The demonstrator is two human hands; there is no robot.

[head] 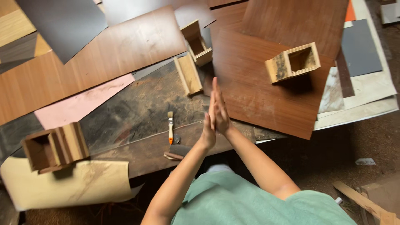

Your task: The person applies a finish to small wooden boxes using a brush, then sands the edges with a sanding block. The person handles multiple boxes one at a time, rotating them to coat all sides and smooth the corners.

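Observation:
My left hand (pixel 207 132) and my right hand (pixel 218 107) are pressed together palm to palm, fingers straight, above the dark worn board (pixel 137 108). Neither holds anything. Just left of them lies a small paintbrush (pixel 170 127) with an orange handle, and a small dark scrap (pixel 178 151) lies below it. A flat wooden block (pixel 188 75) lies just beyond my fingertips.
Open wooden boxes stand at the back centre (pixel 196 43), back right (pixel 293 62) and front left (pixel 55 146). Brown laminate sheets (pixel 258 83) cover the surface, with a pink sheet (pixel 79 106), a curled tan sheet (pixel 71 183) and dark grey sheets (pixel 62 23). Bare ground lies to the right.

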